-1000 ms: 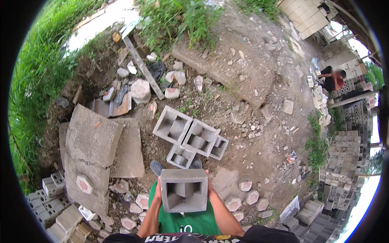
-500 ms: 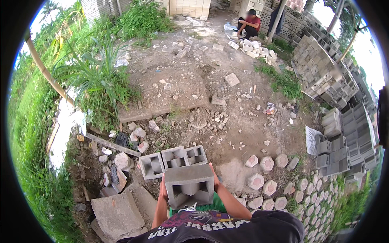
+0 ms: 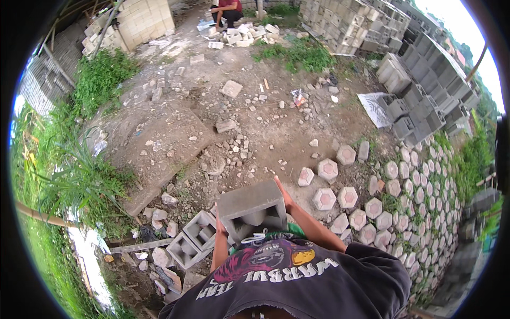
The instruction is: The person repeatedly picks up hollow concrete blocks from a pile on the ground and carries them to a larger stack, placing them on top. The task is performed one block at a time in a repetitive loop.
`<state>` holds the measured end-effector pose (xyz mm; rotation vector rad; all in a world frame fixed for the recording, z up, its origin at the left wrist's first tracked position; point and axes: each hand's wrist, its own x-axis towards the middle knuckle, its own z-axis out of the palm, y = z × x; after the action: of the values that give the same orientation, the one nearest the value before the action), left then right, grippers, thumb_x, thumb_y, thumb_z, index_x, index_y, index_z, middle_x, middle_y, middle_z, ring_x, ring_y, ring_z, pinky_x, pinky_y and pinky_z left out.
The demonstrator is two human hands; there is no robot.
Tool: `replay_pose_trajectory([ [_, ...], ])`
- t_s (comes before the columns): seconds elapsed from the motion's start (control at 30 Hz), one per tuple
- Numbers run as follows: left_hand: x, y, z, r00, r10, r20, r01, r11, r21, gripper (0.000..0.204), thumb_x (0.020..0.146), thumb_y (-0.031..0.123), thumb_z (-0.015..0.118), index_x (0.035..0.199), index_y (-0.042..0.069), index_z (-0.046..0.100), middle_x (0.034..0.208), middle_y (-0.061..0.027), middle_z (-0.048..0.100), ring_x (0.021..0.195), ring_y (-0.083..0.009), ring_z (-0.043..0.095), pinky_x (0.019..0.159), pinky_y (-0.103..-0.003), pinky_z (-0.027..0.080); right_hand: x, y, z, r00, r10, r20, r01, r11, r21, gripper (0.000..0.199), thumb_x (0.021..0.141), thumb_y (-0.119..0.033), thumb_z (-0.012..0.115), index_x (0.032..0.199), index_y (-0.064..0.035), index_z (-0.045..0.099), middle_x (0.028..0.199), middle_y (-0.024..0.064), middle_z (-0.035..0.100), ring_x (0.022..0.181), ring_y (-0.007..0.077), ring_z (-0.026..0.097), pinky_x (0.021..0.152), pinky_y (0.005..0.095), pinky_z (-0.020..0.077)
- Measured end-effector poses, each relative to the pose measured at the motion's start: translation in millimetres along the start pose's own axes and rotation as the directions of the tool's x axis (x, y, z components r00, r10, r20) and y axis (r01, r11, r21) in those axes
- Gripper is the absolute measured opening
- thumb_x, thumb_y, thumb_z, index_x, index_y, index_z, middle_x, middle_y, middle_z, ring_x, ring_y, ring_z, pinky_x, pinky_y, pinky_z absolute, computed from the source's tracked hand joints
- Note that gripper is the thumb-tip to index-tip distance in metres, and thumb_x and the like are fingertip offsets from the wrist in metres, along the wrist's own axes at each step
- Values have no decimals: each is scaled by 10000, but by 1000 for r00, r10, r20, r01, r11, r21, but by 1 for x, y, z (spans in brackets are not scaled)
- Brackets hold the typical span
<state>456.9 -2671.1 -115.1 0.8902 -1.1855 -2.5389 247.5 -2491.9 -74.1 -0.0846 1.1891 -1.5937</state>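
Observation:
A grey hollow concrete block (image 3: 252, 199) is held up in front of my waist, its open cavities facing me. My left hand (image 3: 219, 220) presses against its left side, and most of those fingers are hidden. On the opposite side, my right hand (image 3: 285, 194) grips the block with fingers reaching up near its top far corner. Down on the ground, just left of the held block, more hollow blocks (image 3: 185, 251) sit close together with cavities upward, partly covered by my left arm and the held block.
Hexagonal pavers (image 3: 327, 169) spread over the ground to the right. Stacked concrete blocks (image 3: 425, 80) stand at the far right beside a white sack (image 3: 375, 109). Rubble (image 3: 234, 149) and a slab (image 3: 164, 143) lie ahead. Another person (image 3: 227, 11) crouches by broken blocks at the back.
My view has turned to the right, so the surroundings have shifted left. The block stays between my two hands, now right of the blocks on the ground.

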Motion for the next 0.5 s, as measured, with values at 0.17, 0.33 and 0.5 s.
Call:
replay_pose_trajectory([
  [0.17, 50, -5, 39, 969, -172, 179, 171, 985, 20, 662, 993, 534, 227, 1350, 27, 457, 1276, -86, 548, 1135, -202, 515, 1000, -322, 383, -37, -14, -45, 961, -171, -215, 189, 980, 63, 842, 910, -691, 266, 1309, 12, 497, 1306, 135, 523, 1202, 227, 480, 1044, 321, 329],
  [0.33, 101, -16, 81, 884, -328, 334, 323, 944, 74, 658, 994, 532, 227, 1350, 28, 455, 1273, -85, 549, 1133, -205, 519, 1000, -322, 384, -64, -7, -86, 878, -248, -409, 309, 947, 89, 832, 919, -679, 258, 1294, 20, 509, 1294, 138, 527, 1185, 222, 484, 1034, 320, 334],
  [0.5, 152, -25, 122, 815, -394, 425, 381, 917, 118, 654, 995, 530, 227, 1351, 30, 452, 1270, -84, 551, 1131, -208, 522, 1000, -322, 386, -94, -31, -85, 706, -220, -673, 379, 921, 96, 820, 916, -679, 282, 1280, 15, 524, 1240, 142, 558, 1151, 221, 507, 1013, 320, 351],
])
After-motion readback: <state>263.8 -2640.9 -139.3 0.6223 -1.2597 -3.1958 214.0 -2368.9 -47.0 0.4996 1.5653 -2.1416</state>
